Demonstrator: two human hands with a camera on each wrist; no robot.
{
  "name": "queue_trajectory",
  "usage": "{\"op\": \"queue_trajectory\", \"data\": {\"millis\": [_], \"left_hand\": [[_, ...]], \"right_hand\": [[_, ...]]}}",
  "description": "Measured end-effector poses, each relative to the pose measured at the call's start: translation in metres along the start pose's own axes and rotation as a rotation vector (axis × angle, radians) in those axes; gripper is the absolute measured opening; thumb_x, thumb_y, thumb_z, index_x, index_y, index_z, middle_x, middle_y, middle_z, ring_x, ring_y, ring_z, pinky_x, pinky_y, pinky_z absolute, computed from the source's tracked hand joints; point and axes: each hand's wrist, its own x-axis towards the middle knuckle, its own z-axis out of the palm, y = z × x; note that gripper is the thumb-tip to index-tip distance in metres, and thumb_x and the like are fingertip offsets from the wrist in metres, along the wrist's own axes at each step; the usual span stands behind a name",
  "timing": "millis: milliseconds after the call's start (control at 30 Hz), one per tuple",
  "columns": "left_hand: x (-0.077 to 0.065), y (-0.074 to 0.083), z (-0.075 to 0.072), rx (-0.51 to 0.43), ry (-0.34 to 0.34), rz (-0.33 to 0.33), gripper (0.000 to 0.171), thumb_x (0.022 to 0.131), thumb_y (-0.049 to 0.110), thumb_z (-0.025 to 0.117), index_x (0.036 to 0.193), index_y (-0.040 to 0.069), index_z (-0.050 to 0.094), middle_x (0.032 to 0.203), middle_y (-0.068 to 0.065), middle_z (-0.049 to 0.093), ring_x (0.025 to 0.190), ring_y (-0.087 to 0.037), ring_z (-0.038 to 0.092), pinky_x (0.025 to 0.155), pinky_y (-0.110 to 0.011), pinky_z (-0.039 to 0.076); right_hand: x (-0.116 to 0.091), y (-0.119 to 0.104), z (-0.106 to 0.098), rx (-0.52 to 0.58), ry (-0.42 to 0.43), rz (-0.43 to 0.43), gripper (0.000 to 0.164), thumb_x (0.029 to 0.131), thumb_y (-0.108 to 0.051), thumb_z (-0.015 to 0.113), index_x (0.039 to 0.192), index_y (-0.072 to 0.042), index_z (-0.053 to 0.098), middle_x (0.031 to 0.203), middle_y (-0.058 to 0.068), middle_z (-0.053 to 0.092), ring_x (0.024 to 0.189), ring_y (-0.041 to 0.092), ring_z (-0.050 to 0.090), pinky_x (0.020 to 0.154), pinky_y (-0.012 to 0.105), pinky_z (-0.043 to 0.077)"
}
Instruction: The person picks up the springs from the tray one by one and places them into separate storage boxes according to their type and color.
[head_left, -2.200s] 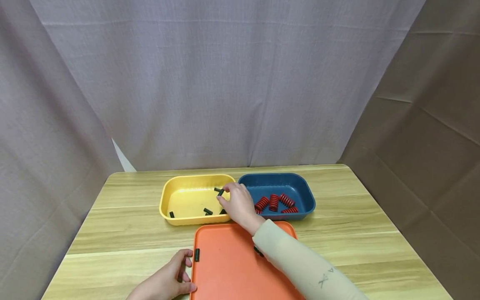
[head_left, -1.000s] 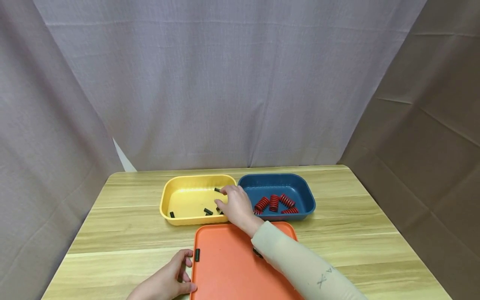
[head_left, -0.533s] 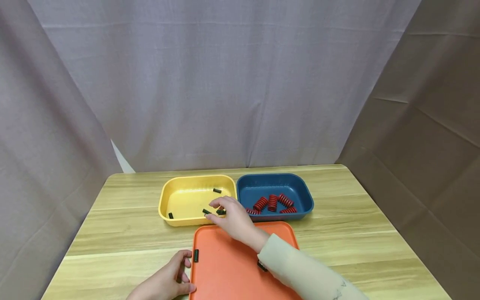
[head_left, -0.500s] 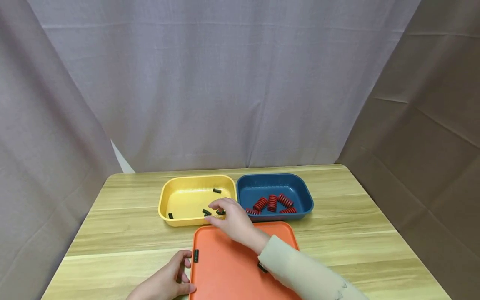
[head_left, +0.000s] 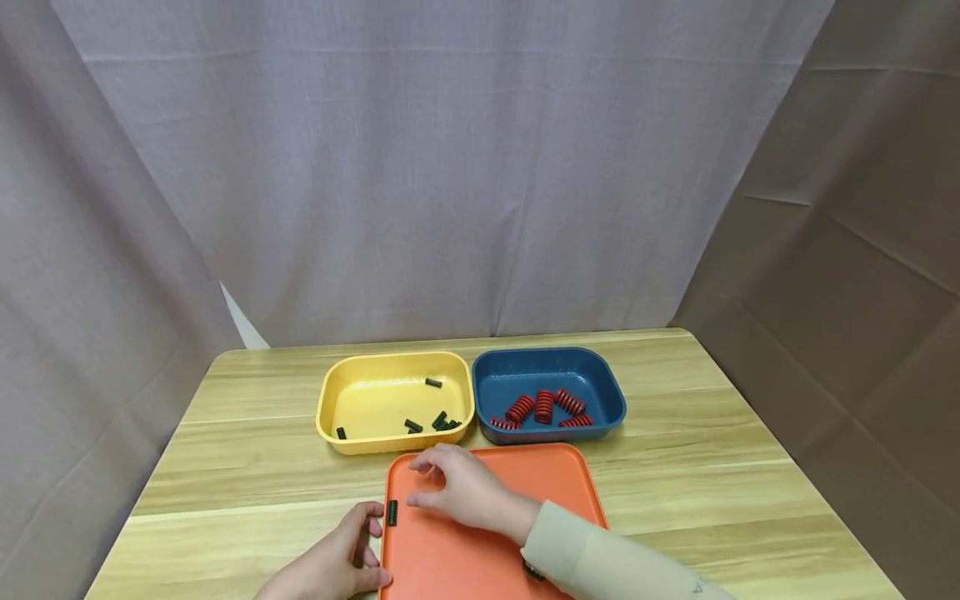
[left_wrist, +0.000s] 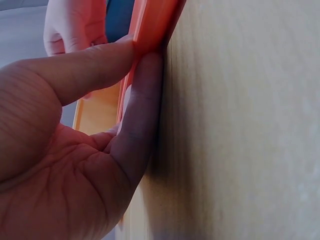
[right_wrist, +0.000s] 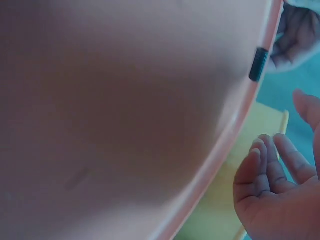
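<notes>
My left hand [head_left: 333, 554] pinches the left rim of an orange tray [head_left: 480, 550], and the left wrist view shows its thumb [left_wrist: 95, 67] and a finger on the rim. My right hand [head_left: 461, 492] hovers over the tray with loosely bent fingers and nothing between them; the right wrist view shows those fingers [right_wrist: 272, 172] apart. A small dark spring [head_left: 392, 512] lies along the tray's left rim. Another dark piece [head_left: 533, 571] on the tray is partly covered by the right sleeve. The yellow bin [head_left: 367, 358] holds several small dark springs [head_left: 441, 419].
A blue bin [head_left: 551, 357] with several larger red springs [head_left: 543, 407] adjoins the yellow bin's right side. Both stand behind the tray on a wooden table [head_left: 697, 467]. Grey curtains [head_left: 450, 167] close off the back.
My right hand first held a dark spring over the yellow bin, then let it go there. It has since come back toward me, over the tray. My left hand has stayed put.
</notes>
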Motion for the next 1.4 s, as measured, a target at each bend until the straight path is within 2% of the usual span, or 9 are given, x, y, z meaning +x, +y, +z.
{"op": "queue_trajectory", "data": {"millis": [167, 333, 433, 567, 800, 1400], "left_hand": [[0.000, 0.001, -0.001, 0.006, 0.002, -0.006, 0.068, 0.082, 0.007, 0.077, 0.131, -0.004, 0.031, 0.110, -0.012, 0.038, 0.081, -0.017, 0.054, 0.067, -0.023, 0.046], [0.000, 0.001, -0.001, 0.037, 0.013, -0.012, 0.070, 0.081, 0.008, 0.078, 0.132, -0.004, 0.032, 0.111, -0.011, 0.039, 0.081, -0.015, 0.054, 0.067, -0.022, 0.045], [0.000, 0.000, -0.002, 0.019, 0.005, -0.016, 0.070, 0.081, 0.008, 0.078, 0.132, -0.003, 0.032, 0.110, -0.011, 0.038, 0.081, -0.016, 0.054, 0.067, -0.022, 0.046], [0.001, 0.000, -0.002, -0.003, -0.008, -0.022, 0.069, 0.082, 0.007, 0.077, 0.132, -0.003, 0.031, 0.110, -0.012, 0.038, 0.081, -0.017, 0.055, 0.067, -0.023, 0.046], [0.002, -0.001, -0.001, 0.024, 0.008, -0.038, 0.072, 0.080, 0.009, 0.079, 0.134, -0.002, 0.032, 0.113, -0.011, 0.040, 0.083, -0.017, 0.055, 0.066, -0.023, 0.046], [0.002, -0.002, -0.002, 0.041, 0.006, -0.018, 0.072, 0.080, 0.010, 0.079, 0.133, -0.003, 0.032, 0.112, -0.011, 0.039, 0.081, -0.015, 0.055, 0.066, -0.023, 0.046]], "right_hand": [[0.000, 0.001, 0.011, -0.041, -0.060, 0.035, 0.046, 0.079, -0.039, 0.080, 0.116, -0.015, 0.066, 0.101, -0.010, 0.061, 0.094, 0.004, 0.056, 0.083, 0.026, 0.046], [0.000, 0.000, 0.018, -0.132, -0.095, 0.016, 0.047, 0.077, -0.040, 0.081, 0.114, -0.016, 0.065, 0.105, -0.011, 0.059, 0.097, 0.003, 0.053, 0.087, 0.026, 0.045], [0.002, -0.003, 0.021, -0.184, -0.111, 0.015, 0.047, 0.077, -0.043, 0.080, 0.114, -0.018, 0.065, 0.108, -0.011, 0.057, 0.101, 0.004, 0.052, 0.088, 0.027, 0.045], [0.005, -0.007, 0.025, -0.227, -0.117, 0.008, 0.043, 0.076, -0.043, 0.081, 0.111, -0.022, 0.065, 0.104, -0.012, 0.055, 0.096, 0.004, 0.051, 0.082, 0.026, 0.045], [0.005, -0.016, 0.029, -0.256, -0.109, 0.031, 0.033, 0.075, -0.038, 0.083, 0.100, -0.023, 0.067, 0.094, -0.011, 0.051, 0.085, 0.005, 0.046, 0.070, 0.025, 0.044], [0.006, -0.019, 0.034, -0.299, -0.088, 0.003, 0.025, 0.078, -0.039, 0.080, 0.090, -0.023, 0.065, 0.086, -0.011, 0.045, 0.076, 0.005, 0.042, 0.060, 0.023, 0.038]]}}
